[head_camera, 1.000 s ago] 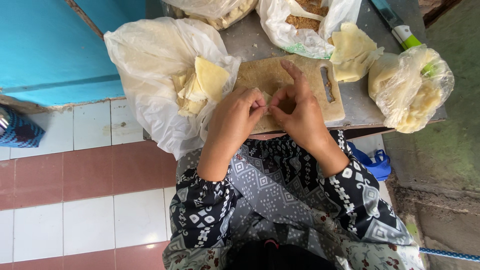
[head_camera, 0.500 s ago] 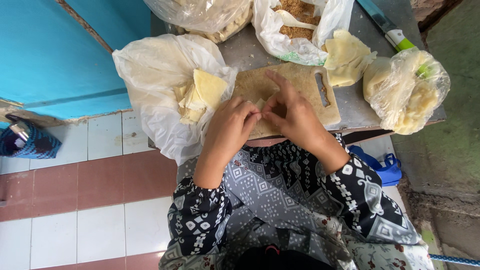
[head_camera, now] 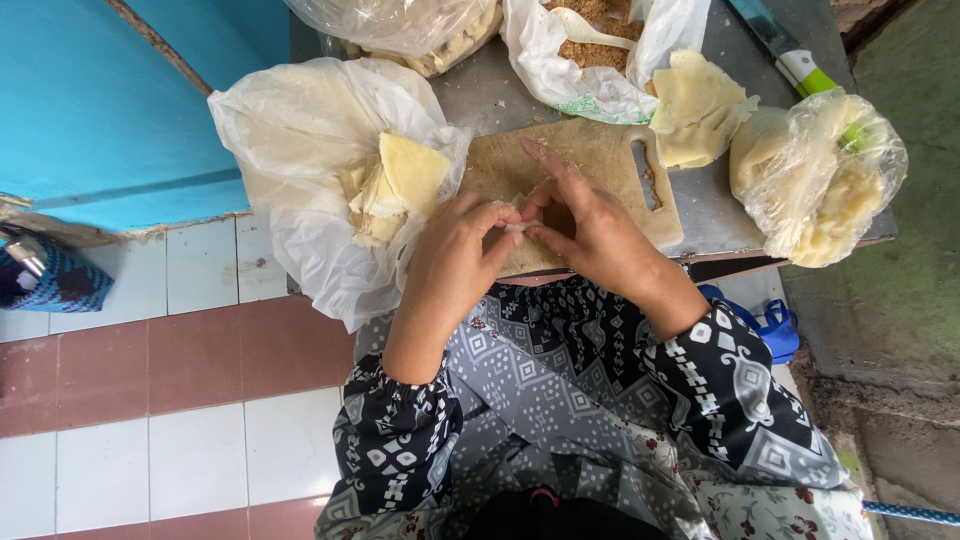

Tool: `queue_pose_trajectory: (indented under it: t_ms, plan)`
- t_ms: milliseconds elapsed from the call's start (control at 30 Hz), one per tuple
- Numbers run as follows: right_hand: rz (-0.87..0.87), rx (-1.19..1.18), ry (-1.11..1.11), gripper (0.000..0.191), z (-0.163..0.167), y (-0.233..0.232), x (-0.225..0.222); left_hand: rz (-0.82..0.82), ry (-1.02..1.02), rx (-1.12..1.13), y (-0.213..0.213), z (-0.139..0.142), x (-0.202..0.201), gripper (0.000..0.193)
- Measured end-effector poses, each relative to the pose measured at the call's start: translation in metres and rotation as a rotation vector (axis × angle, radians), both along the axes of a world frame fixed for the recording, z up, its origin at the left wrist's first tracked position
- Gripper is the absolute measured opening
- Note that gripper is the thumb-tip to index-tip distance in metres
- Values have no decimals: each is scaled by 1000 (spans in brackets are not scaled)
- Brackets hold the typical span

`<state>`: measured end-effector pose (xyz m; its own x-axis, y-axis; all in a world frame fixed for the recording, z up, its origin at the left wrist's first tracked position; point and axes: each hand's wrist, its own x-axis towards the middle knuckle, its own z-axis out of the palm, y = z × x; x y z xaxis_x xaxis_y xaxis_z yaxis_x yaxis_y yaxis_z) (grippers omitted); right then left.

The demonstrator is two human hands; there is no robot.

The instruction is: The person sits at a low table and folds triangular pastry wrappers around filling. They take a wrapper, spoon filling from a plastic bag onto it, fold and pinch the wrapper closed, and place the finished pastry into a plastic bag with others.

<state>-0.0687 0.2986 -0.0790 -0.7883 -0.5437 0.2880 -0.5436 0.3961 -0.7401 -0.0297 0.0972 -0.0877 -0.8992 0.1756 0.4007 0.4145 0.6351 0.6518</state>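
Both my hands meet over a wooden cutting board on a grey table. My left hand and my right hand pinch a small pale piece of dough wrapper between their fingertips. The piece is mostly hidden by my fingers. To the left of my left hand an open white plastic bag holds several pale yellow triangular wrappers.
A loose stack of wrappers lies at the board's right end. A clear bag of dough pieces sits at the right, a bag of brown crumbs with a spoon behind the board. A green-handled knife lies far right. Tiled floor lies below left.
The view has shifted slightly. My hands stay together on the board, the fingers working the small piece between them.
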Motion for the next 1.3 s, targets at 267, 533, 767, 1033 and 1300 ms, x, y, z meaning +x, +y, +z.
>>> queue_pose_trajectory:
  t_ms: [267, 533, 767, 1033, 1300]
  plan:
    - [-55, 99, 459, 86, -1, -1, 7, 108, 116, -254, 13, 3, 1, 12]
    - [-46, 79, 242, 83, -5, -11, 5, 120, -48, -244, 0, -5, -16, 17]
    - [-75, 139, 408, 87, -6, -15, 7, 6, 97, 14, -2, -9, -6, 51]
    - [-69, 27, 242, 92, -11, -13, 4, 42, 52, -131, -4, -1, -4, 46]
    - [-197, 218, 558, 80, -14, -25, 14, 169, 163, -288, -4, 6, 1, 17]
